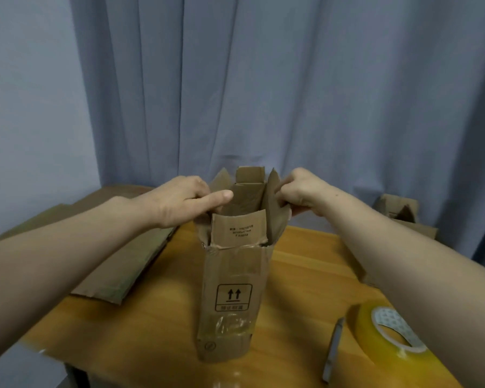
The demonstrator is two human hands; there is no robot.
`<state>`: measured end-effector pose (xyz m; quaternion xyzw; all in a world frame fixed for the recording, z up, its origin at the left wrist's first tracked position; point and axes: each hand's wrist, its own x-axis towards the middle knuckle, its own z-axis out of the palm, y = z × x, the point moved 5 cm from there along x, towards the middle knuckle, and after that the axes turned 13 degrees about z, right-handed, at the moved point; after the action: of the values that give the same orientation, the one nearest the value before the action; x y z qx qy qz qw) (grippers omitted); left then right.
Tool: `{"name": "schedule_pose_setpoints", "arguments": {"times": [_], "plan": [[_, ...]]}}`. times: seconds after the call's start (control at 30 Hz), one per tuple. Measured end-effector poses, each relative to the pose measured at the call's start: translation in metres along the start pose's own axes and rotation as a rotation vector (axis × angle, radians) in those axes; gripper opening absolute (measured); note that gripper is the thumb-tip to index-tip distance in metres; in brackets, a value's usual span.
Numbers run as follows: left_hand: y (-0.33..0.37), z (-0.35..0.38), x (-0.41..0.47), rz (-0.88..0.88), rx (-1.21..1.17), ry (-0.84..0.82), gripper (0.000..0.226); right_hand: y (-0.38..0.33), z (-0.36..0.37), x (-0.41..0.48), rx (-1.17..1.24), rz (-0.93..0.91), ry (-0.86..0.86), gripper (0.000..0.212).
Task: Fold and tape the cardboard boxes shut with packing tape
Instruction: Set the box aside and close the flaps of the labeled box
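Left hand (184, 201) grips and right hand (301, 191) pinches the side flaps (275, 219) of the upright cardboard box (230, 289) at the middle of the table (297, 278): flap-folding is in hand, next probably pressing them inward.

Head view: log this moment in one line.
box: upright, flaps open | left hand: holds left flap | right hand: pinches right flap | tape roll: on table

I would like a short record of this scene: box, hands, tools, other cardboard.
box: cardboard box upright on the table, top flaps open
left hand: grips the left flap
right hand: pinches the right flap
tape: tape roll lies flat, near right, untouched
tool: thin grey tool, perhaps a cutter, beside it
other cardboard: flattened cardboard on the left
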<state>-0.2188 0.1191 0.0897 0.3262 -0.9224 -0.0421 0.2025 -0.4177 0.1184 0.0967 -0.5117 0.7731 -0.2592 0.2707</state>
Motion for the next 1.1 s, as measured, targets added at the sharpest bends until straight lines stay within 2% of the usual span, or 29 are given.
{"name": "schedule_pose_setpoints", "arguments": {"times": [0.1, 0.2, 0.23, 0.3, 0.37, 0.43, 0.5, 0.57, 0.67, 0.8, 0.83, 0.87, 0.9, 0.93, 0.97, 1.03, 1.1], "plan": [[-0.006, 0.003, -0.002, 0.012, -0.152, 0.133, 0.083, 0.004, -0.004, 0.002, -0.174, -0.068, 0.028, 0.036], [-0.009, 0.009, -0.004, -0.026, -0.262, 0.185, 0.073, -0.009, 0.004, -0.011, -0.366, -0.397, 0.053, 0.051], [-0.008, 0.01, -0.004, -0.028, -0.255, 0.199, 0.072, -0.012, 0.01, -0.016, -0.327, -0.473, -0.039, 0.054], [-0.005, 0.009, -0.004, -0.034, -0.244, 0.258, 0.074, -0.013, 0.017, -0.028, -0.216, -0.507, -0.281, 0.052], [-0.002, 0.009, -0.004, -0.033, -0.247, 0.328, 0.079, -0.018, 0.019, -0.04, -0.235, -0.515, -0.427, 0.038], [0.0, 0.011, -0.004, -0.026, -0.23, 0.385, 0.085, -0.02, 0.024, -0.047, -0.299, -0.514, -0.504, 0.02], [-0.001, 0.014, -0.002, -0.01, -0.207, 0.426, 0.091, -0.019, 0.028, -0.045, -0.332, -0.494, -0.483, 0.029], [-0.003, 0.016, 0.0, -0.018, -0.275, 0.391, 0.095, -0.017, 0.029, -0.038, -0.382, -0.458, -0.358, 0.035], [-0.005, 0.021, -0.002, 0.02, -0.449, 0.253, 0.079, -0.012, 0.027, -0.028, -0.463, -0.357, -0.252, 0.04], [0.004, 0.024, -0.003, 0.073, -0.33, 0.143, 0.021, -0.012, 0.035, -0.021, -0.579, -0.298, -0.17, 0.048], [0.008, 0.025, -0.002, 0.072, -0.253, 0.065, 0.024, -0.011, 0.036, -0.02, -0.644, -0.3, -0.13, 0.048], [0.012, 0.025, 0.0, 0.089, -0.072, -0.003, 0.03, -0.011, 0.037, -0.018, -0.69, -0.309, -0.089, 0.044], [0.021, 0.023, 0.0, 0.148, 0.164, -0.008, 0.031, -0.01, 0.037, -0.018, -0.698, -0.322, -0.048, 0.04], [0.033, 0.02, -0.001, 0.271, 0.365, 0.07, 0.027, -0.01, 0.035, -0.017, -0.661, -0.338, -0.014, 0.037], [0.048, 0.02, -0.005, 0.379, 0.491, 0.152, 0.028, -0.01, 0.031, -0.016, -0.548, -0.348, 0.007, 0.034], [0.069, 0.03, -0.012, 0.453, 0.548, 0.193, 0.038, -0.01, 0.021, -0.015, -0.187, -0.32, 0.002, 0.022], [0.072, 0.039, -0.013, 0.447, 0.602, 0.134, 0.044, -0.009, 0.01, -0.015, 0.017, -0.297, -0.055, 0.028]]}}
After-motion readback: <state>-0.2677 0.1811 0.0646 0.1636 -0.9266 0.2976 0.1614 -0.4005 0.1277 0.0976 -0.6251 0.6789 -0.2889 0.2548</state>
